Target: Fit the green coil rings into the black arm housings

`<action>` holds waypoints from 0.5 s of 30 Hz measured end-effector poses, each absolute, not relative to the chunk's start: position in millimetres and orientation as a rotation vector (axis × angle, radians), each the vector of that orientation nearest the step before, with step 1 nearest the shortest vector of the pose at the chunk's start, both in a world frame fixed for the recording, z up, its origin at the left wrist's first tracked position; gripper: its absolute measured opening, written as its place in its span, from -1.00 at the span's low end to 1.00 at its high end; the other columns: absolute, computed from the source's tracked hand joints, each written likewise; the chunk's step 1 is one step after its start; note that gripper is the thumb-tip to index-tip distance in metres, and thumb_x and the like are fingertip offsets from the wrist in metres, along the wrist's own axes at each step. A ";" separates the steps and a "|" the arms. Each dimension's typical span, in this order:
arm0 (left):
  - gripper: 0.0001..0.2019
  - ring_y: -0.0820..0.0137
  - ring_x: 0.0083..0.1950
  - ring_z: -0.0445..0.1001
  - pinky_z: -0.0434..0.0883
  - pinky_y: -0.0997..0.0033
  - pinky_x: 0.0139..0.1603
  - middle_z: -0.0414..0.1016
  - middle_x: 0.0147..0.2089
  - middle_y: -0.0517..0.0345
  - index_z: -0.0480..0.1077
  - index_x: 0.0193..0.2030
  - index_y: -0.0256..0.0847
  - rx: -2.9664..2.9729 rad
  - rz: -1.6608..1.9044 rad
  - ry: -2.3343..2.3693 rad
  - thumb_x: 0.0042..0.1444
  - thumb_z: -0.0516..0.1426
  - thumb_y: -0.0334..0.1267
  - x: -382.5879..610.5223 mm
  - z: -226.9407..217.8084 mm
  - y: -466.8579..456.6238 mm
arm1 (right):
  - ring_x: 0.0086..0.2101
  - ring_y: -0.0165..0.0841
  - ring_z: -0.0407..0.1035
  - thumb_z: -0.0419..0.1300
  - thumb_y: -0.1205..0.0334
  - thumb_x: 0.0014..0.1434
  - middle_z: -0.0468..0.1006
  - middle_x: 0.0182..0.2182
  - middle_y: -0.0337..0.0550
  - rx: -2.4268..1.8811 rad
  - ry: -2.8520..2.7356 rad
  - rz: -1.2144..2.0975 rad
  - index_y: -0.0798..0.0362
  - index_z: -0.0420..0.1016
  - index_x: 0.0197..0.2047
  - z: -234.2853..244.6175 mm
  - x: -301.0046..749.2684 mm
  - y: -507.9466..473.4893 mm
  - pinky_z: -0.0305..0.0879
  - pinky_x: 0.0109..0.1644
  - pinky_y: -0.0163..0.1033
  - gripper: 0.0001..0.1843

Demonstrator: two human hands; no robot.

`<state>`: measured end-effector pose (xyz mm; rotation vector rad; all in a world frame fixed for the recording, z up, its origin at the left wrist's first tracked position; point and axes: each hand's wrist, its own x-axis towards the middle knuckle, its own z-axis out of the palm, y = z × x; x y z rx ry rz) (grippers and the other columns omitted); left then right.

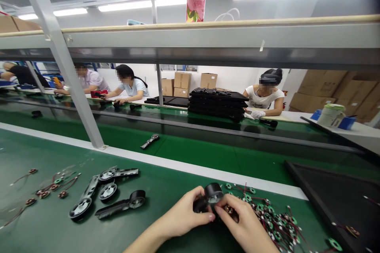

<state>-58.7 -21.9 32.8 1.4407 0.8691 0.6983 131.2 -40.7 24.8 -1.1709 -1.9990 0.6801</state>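
My left hand (pixel 187 210) is closed around a black plastic housing with a round ring head (pixel 213 193), holding it above the green work surface. At the ring's near side, my right hand (pixel 242 221) pinches a small copper-wound motor coil (pixel 228 209); the fingertips hide part of it, and I cannot tell whether it sits inside the ring. Beside my right hand lies a heap of small motor coils with green boards and red-black wires (pixel 276 223). Left of my hands rest several similar black and grey housings (pixel 121 205).
More loose coils (pixel 44 194) lie at far left. A black tray (pixel 320 209) stands at right. Beyond a white strip runs a green conveyor belt (pixel 184 154) carrying one housing (pixel 150 141). A shelf (pixel 190 41) and slanted post (pixel 74 79) stand ahead. Several co-workers sit opposite, near stacked trays (pixel 218 104).
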 end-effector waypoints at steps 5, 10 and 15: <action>-0.60 0.63 -0.48 0.17 0.08 0.60 -0.52 0.37 -0.33 0.25 0.25 -0.24 -0.23 0.968 0.983 0.891 -0.13 0.34 -0.21 -48.3 27.0 -24.5 | -0.45 -0.35 0.42 0.03 0.14 0.29 0.52 -0.45 -0.20 -1.126 -1.892 0.583 0.00 0.46 -0.33 21.4 127.7 -42.8 0.32 -0.40 -0.34 -0.76; -0.57 0.72 -0.57 0.03 0.03 0.68 -0.58 0.21 -0.44 0.37 0.22 -0.19 -0.23 0.422 1.176 0.783 -0.12 0.36 -0.37 -32.2 15.8 -33.8 | -0.43 -0.35 0.45 0.00 0.23 0.30 0.52 -0.42 -0.15 -1.015 -1.882 0.337 0.02 0.45 -0.22 2.3 112.2 -44.0 0.38 -0.33 -0.34 -0.80; -0.64 0.74 -0.55 0.06 0.00 0.72 -0.59 0.18 -0.41 0.33 0.25 -0.24 -0.27 0.419 1.085 0.784 -0.08 0.35 -0.32 -32.0 17.0 -32.3 | -0.46 -0.37 0.47 0.00 0.19 0.31 0.54 -0.43 -0.16 -1.085 -1.833 0.302 0.01 0.44 -0.24 -4.3 116.5 -40.8 0.38 -0.40 -0.37 -0.80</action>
